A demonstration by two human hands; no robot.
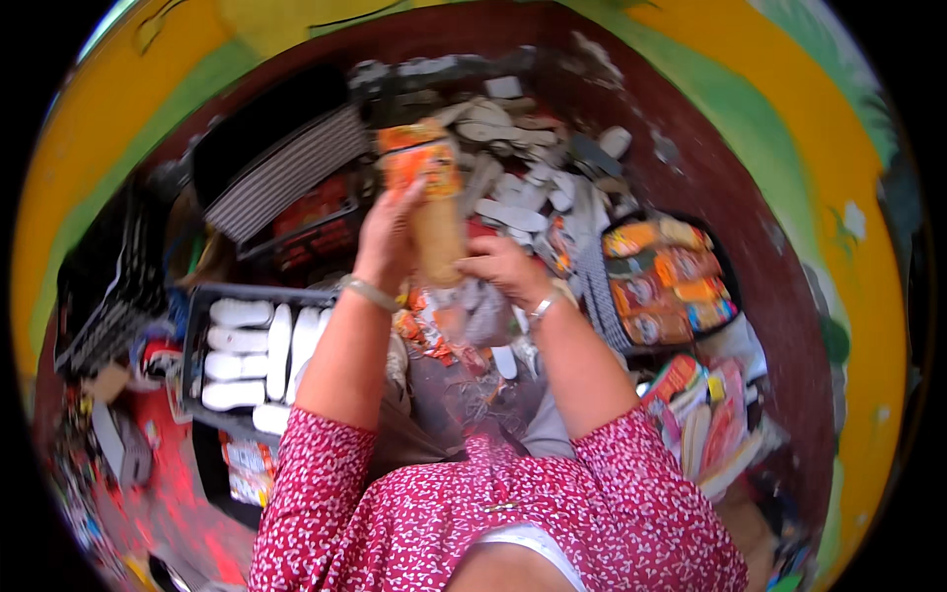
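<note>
My left hand (388,232) is closed around the side of a long packet (437,222), held upright in front of me. The packet has an orange printed top and a tan lower part that looks like an insole. At its lower right edge, my right hand (505,268) pinches with thumb and fingers. Some blur softens both hands and the packet. Below them, a greyish bundle in clear plastic (483,314) partly covers scattered orange wrappers (424,333).
A dark crate (194,335) at left holds white sole-shaped pieces. White and grey soles (508,192) pile against the wall. At right stands an open case (604,296) of orange packets, with colourful packages (705,405) nearer me. A black crate (109,281) stands far left.
</note>
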